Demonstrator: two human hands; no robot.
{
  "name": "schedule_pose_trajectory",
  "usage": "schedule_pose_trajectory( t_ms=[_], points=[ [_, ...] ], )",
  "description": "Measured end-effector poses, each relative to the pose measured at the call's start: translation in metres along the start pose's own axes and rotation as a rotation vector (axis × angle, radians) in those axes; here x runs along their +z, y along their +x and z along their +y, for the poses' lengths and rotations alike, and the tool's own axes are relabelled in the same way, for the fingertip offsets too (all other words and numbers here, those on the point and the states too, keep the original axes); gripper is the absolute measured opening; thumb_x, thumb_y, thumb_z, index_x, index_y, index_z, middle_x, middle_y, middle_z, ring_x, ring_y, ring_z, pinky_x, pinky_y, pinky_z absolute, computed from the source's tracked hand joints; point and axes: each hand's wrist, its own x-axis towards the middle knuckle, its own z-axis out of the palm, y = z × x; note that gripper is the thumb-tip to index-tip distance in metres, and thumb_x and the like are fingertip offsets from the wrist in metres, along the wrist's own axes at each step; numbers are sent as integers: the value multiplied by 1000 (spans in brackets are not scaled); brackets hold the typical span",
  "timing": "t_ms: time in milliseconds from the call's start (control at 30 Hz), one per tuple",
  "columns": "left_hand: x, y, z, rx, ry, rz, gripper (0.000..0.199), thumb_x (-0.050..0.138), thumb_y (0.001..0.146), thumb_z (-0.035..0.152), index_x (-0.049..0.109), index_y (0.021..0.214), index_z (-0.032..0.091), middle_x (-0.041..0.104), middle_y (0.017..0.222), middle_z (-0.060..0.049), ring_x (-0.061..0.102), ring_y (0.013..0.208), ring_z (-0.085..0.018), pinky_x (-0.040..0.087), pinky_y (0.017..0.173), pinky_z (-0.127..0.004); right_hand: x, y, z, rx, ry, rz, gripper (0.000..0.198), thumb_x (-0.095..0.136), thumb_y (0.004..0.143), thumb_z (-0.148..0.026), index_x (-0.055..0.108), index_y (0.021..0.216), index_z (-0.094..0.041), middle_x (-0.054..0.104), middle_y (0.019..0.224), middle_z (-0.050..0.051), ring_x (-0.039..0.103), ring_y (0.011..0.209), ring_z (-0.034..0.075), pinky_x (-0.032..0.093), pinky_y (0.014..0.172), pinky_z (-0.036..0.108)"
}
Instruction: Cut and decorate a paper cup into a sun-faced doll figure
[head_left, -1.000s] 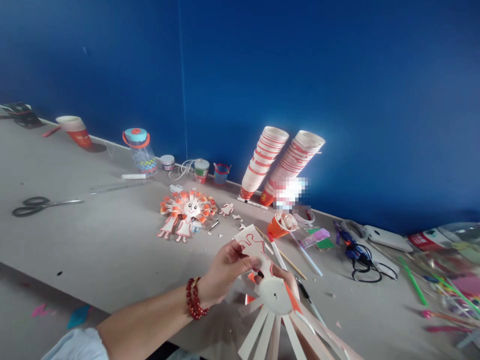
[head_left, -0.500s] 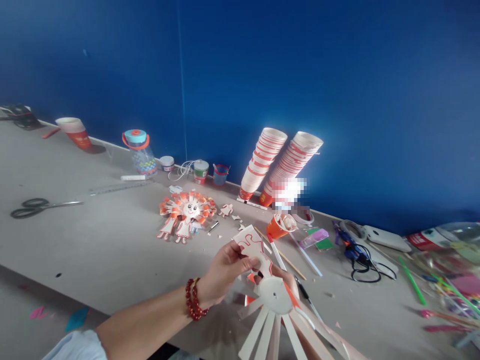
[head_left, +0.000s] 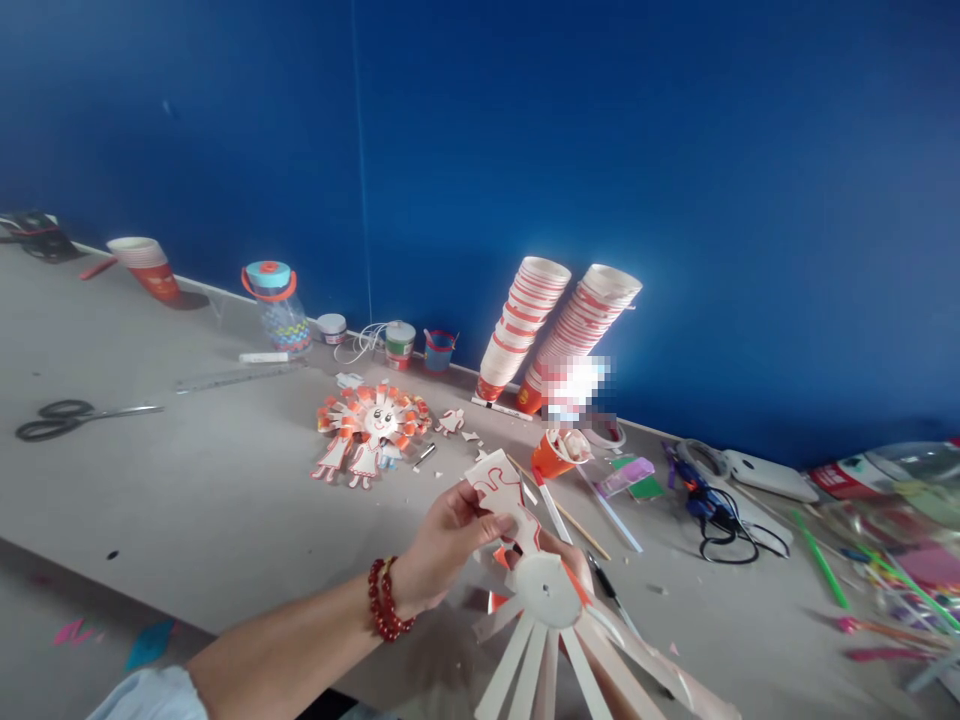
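My left hand (head_left: 454, 535), with a red bead bracelet at the wrist, pinches a white paper piece (head_left: 496, 475) with red drawn outlines. Close to its fingertips is a paper cup (head_left: 547, 590) cut into strips that fan out from its round base. My right hand (head_left: 564, 550) is behind that cup, mostly covered by the base and strips; it holds the cup from below, though most of its fingers are hidden. Beyond my left hand lies a paper doll figure (head_left: 381, 420) with a smiling face and curled orange-and-white strips, and small cut-out bodies beside it.
Two tall stacks of paper cups (head_left: 525, 325) lean near the blue wall. An orange cup (head_left: 553, 455) holds scraps. Scissors (head_left: 71, 418) and a lidded bottle (head_left: 277, 310) are at left. Pens, glue sticks, cables (head_left: 724, 525) and colourful craft pieces (head_left: 926, 580) are at right.
The view has shifted very slightly. Both hands keep nearly the same pose, with the paper piece and cut cup still held close together.
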Motion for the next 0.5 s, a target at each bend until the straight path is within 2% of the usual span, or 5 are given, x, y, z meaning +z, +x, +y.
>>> schedule_pose_trajectory(
  t_ms=[133, 267, 367, 500],
  points=[
    [0, 0, 2, 12, 16, -13, 16, 74, 80, 23, 68, 93, 16, 70, 84, -4, 63, 76, -12, 49, 74, -24, -3, -2, -6, -85, -56, -21, 27, 63, 67, -39, 47, 55, -20, 47, 54, -1, 43, 54, 16, 36, 49, 27],
    [-2, 1, 5, 42, 41, 7, 17, 72, 82, 21, 67, 98, 16, 70, 89, -5, 62, 77, -12, 48, 73, -23, -6, -4, -14, -253, -104, -44, 29, 55, 71, -35, 35, 56, -21, 32, 55, -5, 31, 53, 12, 27, 47, 24],
    [-6, 3, 7, 65, 77, 36, 18, 71, 81, 22, 65, 97, 17, 67, 85, -3, 61, 75, -13, 48, 71, -23, -8, -5, -19, -337, -126, -52, 37, 56, 74, -37, 27, 57, -23, 25, 55, -6, 25, 51, 10, 22, 46, 23],
    [-12, 4, 11, 68, 144, 84, 18, 70, 82, 28, 58, 93, 19, 60, 76, 1, 58, 64, -10, 47, 62, -21, -11, -5, -21, -391, -173, -47, 39, 57, 77, -36, 26, 58, -24, 25, 52, -8, 24, 48, 9, 21, 44, 22]
  ],
)
